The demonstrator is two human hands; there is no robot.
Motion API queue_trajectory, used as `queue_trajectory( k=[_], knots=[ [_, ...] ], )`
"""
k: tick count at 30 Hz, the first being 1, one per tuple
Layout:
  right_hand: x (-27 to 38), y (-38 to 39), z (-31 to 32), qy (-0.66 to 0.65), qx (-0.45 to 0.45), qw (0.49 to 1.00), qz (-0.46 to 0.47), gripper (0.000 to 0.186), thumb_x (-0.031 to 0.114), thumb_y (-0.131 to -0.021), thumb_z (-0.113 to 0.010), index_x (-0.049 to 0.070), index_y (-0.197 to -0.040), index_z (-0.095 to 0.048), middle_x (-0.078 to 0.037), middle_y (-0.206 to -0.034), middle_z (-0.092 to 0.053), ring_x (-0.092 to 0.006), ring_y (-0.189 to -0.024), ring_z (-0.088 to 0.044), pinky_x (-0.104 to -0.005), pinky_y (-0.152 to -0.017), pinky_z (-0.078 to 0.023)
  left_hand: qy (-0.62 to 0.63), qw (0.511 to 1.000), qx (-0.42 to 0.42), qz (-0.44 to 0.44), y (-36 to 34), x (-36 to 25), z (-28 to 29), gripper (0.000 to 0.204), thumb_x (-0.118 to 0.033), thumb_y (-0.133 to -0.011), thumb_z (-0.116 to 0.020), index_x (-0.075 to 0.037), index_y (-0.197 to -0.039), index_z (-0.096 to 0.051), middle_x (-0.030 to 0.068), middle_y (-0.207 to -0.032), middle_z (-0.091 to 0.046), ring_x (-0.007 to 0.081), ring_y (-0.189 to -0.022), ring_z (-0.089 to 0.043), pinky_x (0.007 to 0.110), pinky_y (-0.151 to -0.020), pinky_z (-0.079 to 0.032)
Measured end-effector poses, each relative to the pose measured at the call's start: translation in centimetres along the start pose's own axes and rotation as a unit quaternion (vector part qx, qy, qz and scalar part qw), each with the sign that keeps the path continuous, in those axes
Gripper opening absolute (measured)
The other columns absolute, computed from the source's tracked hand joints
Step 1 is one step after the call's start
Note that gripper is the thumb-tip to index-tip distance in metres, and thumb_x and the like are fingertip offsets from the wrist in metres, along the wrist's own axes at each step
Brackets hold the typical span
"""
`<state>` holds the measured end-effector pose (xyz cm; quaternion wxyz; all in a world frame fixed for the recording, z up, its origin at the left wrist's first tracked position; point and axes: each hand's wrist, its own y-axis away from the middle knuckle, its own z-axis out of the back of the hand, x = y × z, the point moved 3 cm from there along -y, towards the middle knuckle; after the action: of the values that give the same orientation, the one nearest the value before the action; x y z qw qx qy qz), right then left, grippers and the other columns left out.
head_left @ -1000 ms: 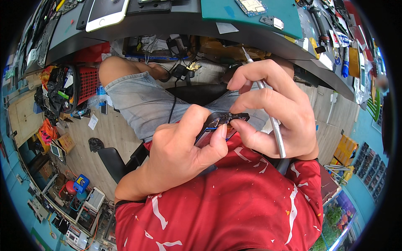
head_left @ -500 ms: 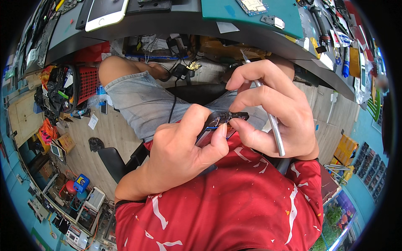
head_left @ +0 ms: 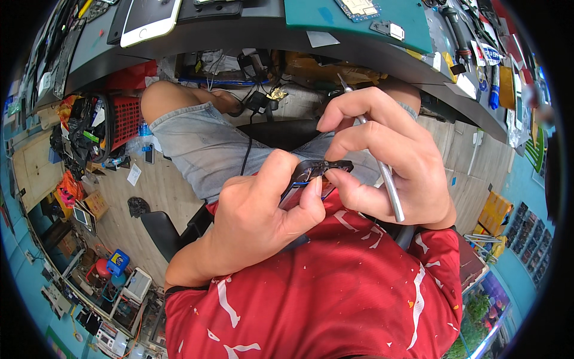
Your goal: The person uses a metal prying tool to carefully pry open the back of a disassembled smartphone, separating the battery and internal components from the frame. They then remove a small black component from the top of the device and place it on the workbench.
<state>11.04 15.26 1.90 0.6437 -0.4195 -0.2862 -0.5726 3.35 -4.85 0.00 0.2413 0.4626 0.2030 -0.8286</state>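
Black phone-like device [head_left: 305, 172] is up over the lap, gripped in the left hand's [head_left: 254, 206] fingers; the right hand [head_left: 397, 152] has its thumb on the top edge and a silver pen-like tool [head_left: 391, 194] tucked through its fingers. Off left, a red basket [head_left: 125, 119] is overflowing with black plastic bags [head_left: 76, 124].

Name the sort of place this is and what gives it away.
Probably a phone or electronics repair workshop: a bare circuit board lies on a green mat, a white phone lies nearby, and the right hand holds a slim metal tool.
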Motion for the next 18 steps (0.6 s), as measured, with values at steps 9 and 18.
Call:
queue_trajectory(
  k=[9, 18],
  knots=[
    [-0.13, -0.04, -0.05, -0.004, 0.002, 1.0, 0.004, 0.023, 0.006, -0.082, -0.085, -0.001, -0.1, -0.075, -0.021, -0.123, -0.07, -0.0286, -0.099, -0.071, -0.038, -0.087, -0.06, 0.011, 1.0, 0.002, 0.007, 0.04, 0.07, 0.07, 0.022, -0.008, -0.095, -0.083, 0.0, -0.104, -0.065, 0.0077, -0.075, -0.068, 0.0233, -0.054, -0.07, 0.038, -0.05, -0.054],
    [-0.42, 0.22, -0.24, -0.009, 0.008, 1.0, -0.004, 0.023, 0.005, -0.083, -0.086, 0.0, -0.102, -0.074, -0.019, -0.126, -0.069, -0.0287, -0.101, -0.071, -0.0388, -0.089, -0.059, 0.027, 0.999, -0.002, 0.027, 0.05, 0.39, -0.29, 0.021, -0.01, -0.096, -0.082, -0.002, -0.104, -0.065, 0.009, -0.073, -0.067, 0.0244, -0.054, -0.07, 0.039, -0.051, -0.053]
  ],
)
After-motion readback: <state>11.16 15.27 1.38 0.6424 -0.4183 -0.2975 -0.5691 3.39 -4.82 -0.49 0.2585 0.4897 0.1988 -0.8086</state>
